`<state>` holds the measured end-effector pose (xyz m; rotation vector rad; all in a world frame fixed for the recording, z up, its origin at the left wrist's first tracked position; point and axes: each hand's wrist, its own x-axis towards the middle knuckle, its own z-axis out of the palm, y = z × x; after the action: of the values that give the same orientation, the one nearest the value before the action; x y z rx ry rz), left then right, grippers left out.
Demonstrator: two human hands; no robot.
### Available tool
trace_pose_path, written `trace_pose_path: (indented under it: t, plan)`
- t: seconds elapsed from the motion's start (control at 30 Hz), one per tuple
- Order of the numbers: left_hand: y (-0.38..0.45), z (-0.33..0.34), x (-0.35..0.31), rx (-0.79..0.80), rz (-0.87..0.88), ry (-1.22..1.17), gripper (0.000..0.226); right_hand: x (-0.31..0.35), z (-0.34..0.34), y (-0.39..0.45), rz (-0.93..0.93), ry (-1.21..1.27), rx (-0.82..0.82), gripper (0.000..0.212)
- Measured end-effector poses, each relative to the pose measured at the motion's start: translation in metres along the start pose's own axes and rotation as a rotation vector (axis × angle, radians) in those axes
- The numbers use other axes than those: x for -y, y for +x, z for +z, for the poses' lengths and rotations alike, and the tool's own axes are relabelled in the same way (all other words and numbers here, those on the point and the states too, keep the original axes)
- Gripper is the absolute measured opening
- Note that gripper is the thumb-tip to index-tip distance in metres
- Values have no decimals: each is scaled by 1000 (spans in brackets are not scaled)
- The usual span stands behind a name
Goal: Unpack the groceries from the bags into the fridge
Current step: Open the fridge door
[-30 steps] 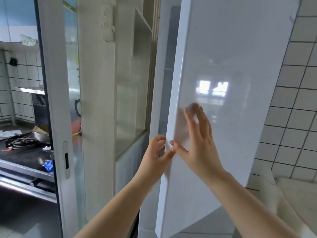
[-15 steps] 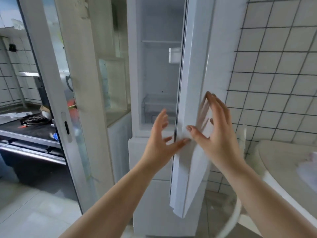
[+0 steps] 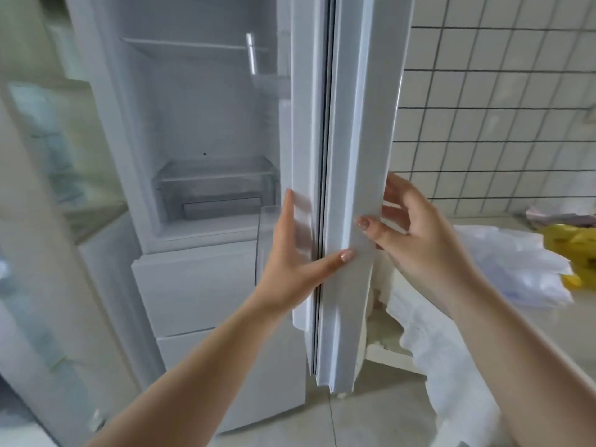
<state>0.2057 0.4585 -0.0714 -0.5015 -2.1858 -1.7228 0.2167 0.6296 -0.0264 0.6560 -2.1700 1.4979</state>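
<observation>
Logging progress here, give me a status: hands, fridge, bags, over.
Both hands on fridge door edge: left hand inner side, right hand outer. Door swung wide, fridge shelves bare. Bags untouched on counter, right.

The fridge (image 3: pixel 200 285) in front of me is white all over, its door (image 3: pixel 351 156) white with a dark seal line down the edge. The wall tiles (image 3: pixel 500 108) are white with dark grout in a grid. White bags (image 3: pixel 503 262) and a yellow bag (image 3: pixel 577 243) lie beside it.
</observation>
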Motion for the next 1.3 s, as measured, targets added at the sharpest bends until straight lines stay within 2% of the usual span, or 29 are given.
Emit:
trace_pose_path:
  t: [0.1, 0.27, 0.3, 0.4, 0.43, 0.57, 0.6, 0.7, 0.9, 1.17, 1.3]
  plan:
    - [4, 21, 3, 18, 9, -13, 116, -11, -12, -9, 33, -39, 12, 75]
    - [18, 57, 10, -17, 42, -11, 101, -40, -44, -18, 103, -91, -74, 55]
    - [22, 65, 11, -20, 51, -34, 92, -48, -51, -19, 112, -92, -94, 53]
    - [31, 93, 10, -6, 49, -122, 38, -75, -75, -21, 167, -78, -133, 41]
    - [34, 105, 9, -12, 36, -133, 27, -85, -84, -22, 193, -75, -139, 38]
    - [45, 152, 8, -131, -61, -96, 8, -123, -123, -25, 230, -113, -162, 45]
    - [49, 163, 10, -170, -93, -92, 6, -132, -133, -26, 244, -130, -164, 48]
    - [62, 193, 21, -264, -164, -70, 24, -158, -154, -28, 281, -168, -147, 51]
    - [82, 238, 17, -321, -192, 24, 41, -194, -180, -18, 277, -255, -169, 62]
    - [103, 272, 22, -352, -155, 79, 36, -227, -199, -2, 215, -317, -191, 58]
    - [108, 280, 29, -329, -148, 156, 19, -235, -205, 4, 197, -329, -187, 55]
